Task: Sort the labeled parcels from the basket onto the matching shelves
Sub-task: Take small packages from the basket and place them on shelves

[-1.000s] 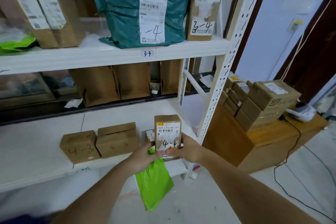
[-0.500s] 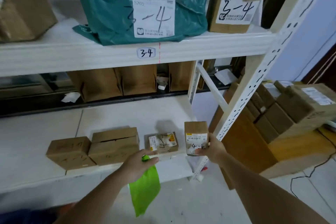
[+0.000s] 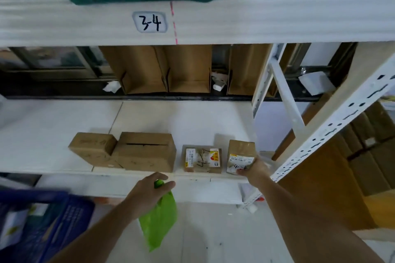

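Right hand [image 3: 254, 170] curled round the lower right corner of the small upright brown cardboard parcel marked 4-4 [image 3: 241, 156], standing on the white lower shelf [image 3: 181, 119] at its front edge, just beside the flat labelled brown parcel [image 3: 202, 159]. Long axis of the held parcel vertical, tilted slightly. Left hand [image 3: 147, 194] lower, in front of the shelf edge, pinching the bright green plastic mailer bag [image 3: 159, 222], hanging down. Blue basket [image 3: 49, 220] at lower left, blurred and cut off. Writing on the 2 plain brown boxes [image 3: 121, 151] too faint to read.
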`<state>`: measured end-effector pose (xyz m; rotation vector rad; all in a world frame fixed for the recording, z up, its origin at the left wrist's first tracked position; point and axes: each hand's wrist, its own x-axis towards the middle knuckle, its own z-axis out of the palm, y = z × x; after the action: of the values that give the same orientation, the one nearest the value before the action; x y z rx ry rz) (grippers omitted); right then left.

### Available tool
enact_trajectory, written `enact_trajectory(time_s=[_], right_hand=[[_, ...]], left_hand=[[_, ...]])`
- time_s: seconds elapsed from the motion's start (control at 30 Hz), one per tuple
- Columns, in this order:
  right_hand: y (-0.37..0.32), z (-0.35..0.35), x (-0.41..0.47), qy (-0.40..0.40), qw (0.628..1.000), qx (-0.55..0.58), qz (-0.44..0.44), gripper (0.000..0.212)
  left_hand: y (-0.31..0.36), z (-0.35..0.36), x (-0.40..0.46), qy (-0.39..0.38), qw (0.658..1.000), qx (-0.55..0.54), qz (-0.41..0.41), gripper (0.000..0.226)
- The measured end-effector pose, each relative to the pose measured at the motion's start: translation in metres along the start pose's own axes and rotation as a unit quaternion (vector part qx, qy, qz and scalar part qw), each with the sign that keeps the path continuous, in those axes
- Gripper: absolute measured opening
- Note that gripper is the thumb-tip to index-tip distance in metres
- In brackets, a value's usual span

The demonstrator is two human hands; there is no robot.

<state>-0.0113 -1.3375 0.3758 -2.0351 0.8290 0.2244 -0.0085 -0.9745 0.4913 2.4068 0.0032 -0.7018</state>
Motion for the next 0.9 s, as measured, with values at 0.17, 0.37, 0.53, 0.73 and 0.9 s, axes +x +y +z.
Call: enact_trajectory(time_s=[0.17, 0.37, 0.53, 0.73, 0.9], right_hand=[[0.014, 0.006, 0.017, -0.019, 1.000, 0.011, 0.008, 0.062], [0.025, 0.019, 0.016, -0.012, 0.999, 0.033, -0.027, 0.071], [0.031, 0.019, 0.011, -0.031, 0.996, 0.078, -0.040, 0.088], [0.030, 0.014, 0.000, -0.037, 0.984, 0.175, 0.002, 0.107], [0.035, 0.007, -0.042, 0.015, 0.997, 0.067, 0.039, 0.098]], left_hand=[[-0.003, 0.024, -0.009, 0.015, 0.999, -0.034, -0.016, 0.032], [-0.009, 0.044, -0.021, 0.011, 0.998, -0.054, -0.026, 0.035], [-0.011, 0.048, -0.036, 0.010, 0.998, -0.057, -0.023, 0.032], [-0.023, 0.044, -0.052, 0.014, 0.998, -0.062, -0.024, 0.035], [-0.024, 0.039, -0.065, 0.050, 0.990, -0.129, -0.036, 0.030]])
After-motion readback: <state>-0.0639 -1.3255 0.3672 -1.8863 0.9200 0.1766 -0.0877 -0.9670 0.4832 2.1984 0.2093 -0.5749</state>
